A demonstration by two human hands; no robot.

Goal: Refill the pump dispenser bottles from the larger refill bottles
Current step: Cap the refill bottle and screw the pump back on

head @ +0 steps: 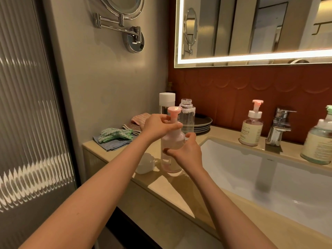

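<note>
A clear pump dispenser bottle point(171, 164) with a pink pump head stands on the beige counter point(161, 187) left of the sink. My left hand point(159, 125) grips the pump collar at its neck. My right hand point(185, 151) holds the bottle's body from the right. Behind it stand two refill bottles: one clear with a white cap point(166, 103) and one clear with its top off point(187, 116). A loose white cap point(145, 163) lies on the counter beside the dispenser.
The white sink basin point(269, 177) fills the right, with a chrome tap point(279, 126). A second pink pump bottle point(251, 126) and a green-topped one point(318, 142) stand on its far rim. Folded cloths point(115, 137) and stacked dark plates point(203, 125) lie at the counter's back.
</note>
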